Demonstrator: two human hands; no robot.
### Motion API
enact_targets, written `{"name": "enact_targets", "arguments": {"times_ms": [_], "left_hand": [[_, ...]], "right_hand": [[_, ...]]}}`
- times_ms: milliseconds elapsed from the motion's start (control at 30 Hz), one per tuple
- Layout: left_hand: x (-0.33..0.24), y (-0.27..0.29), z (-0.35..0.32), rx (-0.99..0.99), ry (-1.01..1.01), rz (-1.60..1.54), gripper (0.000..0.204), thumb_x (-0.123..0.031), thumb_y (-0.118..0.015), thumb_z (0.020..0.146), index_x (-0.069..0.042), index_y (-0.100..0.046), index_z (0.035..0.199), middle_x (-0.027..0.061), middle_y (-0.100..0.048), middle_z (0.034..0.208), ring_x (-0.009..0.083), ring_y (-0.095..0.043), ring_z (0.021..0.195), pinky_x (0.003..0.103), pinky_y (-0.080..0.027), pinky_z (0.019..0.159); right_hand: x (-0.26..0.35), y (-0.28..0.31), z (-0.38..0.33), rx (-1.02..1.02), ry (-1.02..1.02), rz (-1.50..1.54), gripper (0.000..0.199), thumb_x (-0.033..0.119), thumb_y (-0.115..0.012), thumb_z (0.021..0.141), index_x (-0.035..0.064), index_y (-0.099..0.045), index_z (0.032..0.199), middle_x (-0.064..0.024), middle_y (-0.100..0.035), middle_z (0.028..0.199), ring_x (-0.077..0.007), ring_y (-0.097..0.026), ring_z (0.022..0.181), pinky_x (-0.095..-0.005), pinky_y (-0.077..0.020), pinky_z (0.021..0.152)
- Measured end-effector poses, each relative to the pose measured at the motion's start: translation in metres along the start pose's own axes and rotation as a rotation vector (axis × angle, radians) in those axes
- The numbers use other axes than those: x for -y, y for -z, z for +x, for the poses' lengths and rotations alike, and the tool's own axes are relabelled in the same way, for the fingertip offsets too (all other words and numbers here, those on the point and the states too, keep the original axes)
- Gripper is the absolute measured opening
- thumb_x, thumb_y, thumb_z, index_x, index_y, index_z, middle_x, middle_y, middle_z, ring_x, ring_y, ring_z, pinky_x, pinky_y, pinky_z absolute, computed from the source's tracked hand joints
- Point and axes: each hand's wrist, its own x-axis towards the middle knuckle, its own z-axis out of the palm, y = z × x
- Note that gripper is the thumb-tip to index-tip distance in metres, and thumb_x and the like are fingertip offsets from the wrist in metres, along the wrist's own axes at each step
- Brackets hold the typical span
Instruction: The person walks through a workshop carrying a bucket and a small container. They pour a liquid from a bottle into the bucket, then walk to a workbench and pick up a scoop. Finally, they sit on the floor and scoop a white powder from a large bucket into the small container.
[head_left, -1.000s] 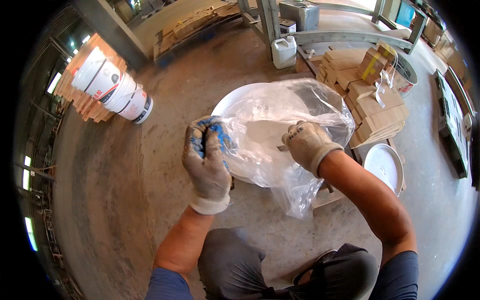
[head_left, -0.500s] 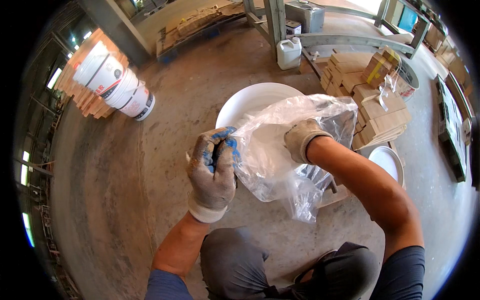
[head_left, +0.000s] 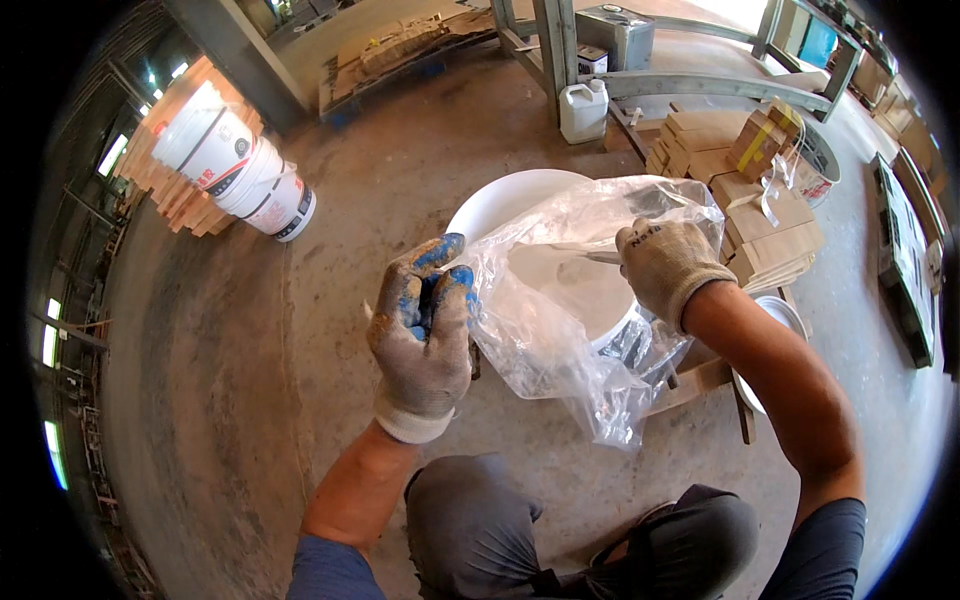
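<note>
In the head view, two gloved hands work over one white tub (head_left: 500, 200). The left hand (head_left: 420, 325) stands upright at the tub's near-left side, its fingers curled toward the thumb and closed on the edge of one clear plastic bag (head_left: 520, 350). The bag lies across the tub, its mouth open to show pale powder (head_left: 585, 295), with a loose flap hanging over the near side. The right hand (head_left: 665, 265), knuckles up, is over the tub's right side, its forearm slanting in from the near right. It is clamped round one flat grey tool (head_left: 595, 257), whose blade points left over the powder; the glove hides the handle.

Left of the tub, two white pails (head_left: 268, 195) stand stacked. Beyond it are one white jug (head_left: 583, 112) and one square metal can (head_left: 622, 42). To its right lie a pile of brown boards (head_left: 770, 240) and one white lid (head_left: 787, 312), partly behind the right forearm.
</note>
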Motion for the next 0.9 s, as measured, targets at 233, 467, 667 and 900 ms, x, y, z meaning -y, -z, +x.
{"name": "enact_targets", "arguments": {"times_ms": [233, 467, 667, 900], "left_hand": [[0.007, -0.004, 0.001, 0.079, -0.155, 0.09, 0.026, 0.0, -0.061, 0.098, 0.002, -0.067, 0.123, 0.0146, -0.074, 0.116, 0.0174, -0.07, 0.103, 0.031, -0.056, 0.089], [0.003, -0.008, 0.003, 0.103, -0.143, 0.094, 0.028, -0.002, -0.057, 0.099, 0.003, -0.066, 0.126, 0.0141, -0.073, 0.119, 0.0158, -0.068, 0.102, 0.031, -0.055, 0.091], [-0.001, -0.003, 0.003, 0.148, -0.195, 0.245, 0.03, -0.005, -0.058, 0.098, -0.001, -0.069, 0.126, 0.0166, -0.069, 0.124, 0.0236, -0.065, 0.113, 0.034, -0.052, 0.098], [-0.03, -0.038, 0.027, 0.441, -0.794, 0.492, 0.031, -0.009, -0.07, 0.085, -0.017, -0.077, 0.114, 0.0126, -0.067, 0.128, 0.0372, -0.055, 0.132, 0.052, -0.038, 0.115]], "right_hand": [[0.01, -0.031, -0.016, -0.234, 0.084, -0.177, 0.02, 0.011, -0.06, 0.095, -0.0009, -0.067, 0.11, -0.0178, -0.068, 0.105, -0.0279, -0.075, 0.089, -0.0375, -0.0629, 0.071], [0.014, -0.037, -0.016, -0.161, 0.116, -0.105, 0.023, 0.012, -0.059, 0.095, 0.0004, -0.063, 0.115, -0.0164, -0.068, 0.104, -0.0283, -0.076, 0.089, -0.0373, -0.0627, 0.07], [0.01, -0.039, -0.027, -0.198, 0.149, -0.002, 0.021, 0.011, -0.056, 0.093, 0.0029, -0.061, 0.111, -0.016, -0.067, 0.106, -0.0314, -0.074, 0.087, -0.0422, -0.0604, 0.071], [0.008, -0.026, -0.02, 0.129, 0.075, 0.204, 0.024, 0.011, -0.061, 0.092, 0.0063, -0.07, 0.114, -0.0174, -0.074, 0.104, -0.0358, -0.074, 0.097, -0.0449, -0.0588, 0.084]]}}
